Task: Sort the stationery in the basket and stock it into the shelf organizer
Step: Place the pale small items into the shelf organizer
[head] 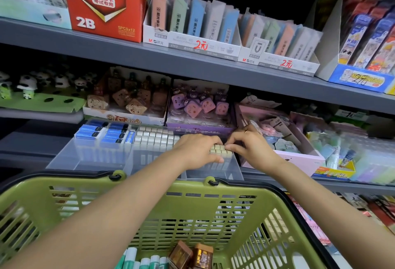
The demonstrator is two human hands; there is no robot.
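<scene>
Both hands meet over the clear shelf organizer (70, 157) — left hand (197, 151) and right hand (249, 144) pinching small cream erasers (220, 150) above the green basket (192, 204).

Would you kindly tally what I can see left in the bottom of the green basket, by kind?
Brown boxes: 2
White-and-green tubes: about 5, cut off by the frame edge
Total: about 7 in view

You can read "2B" and "5PCSx12" on the red carton (102, 3); "M&G" and "2元" mark the white display box (192, 44).
</scene>
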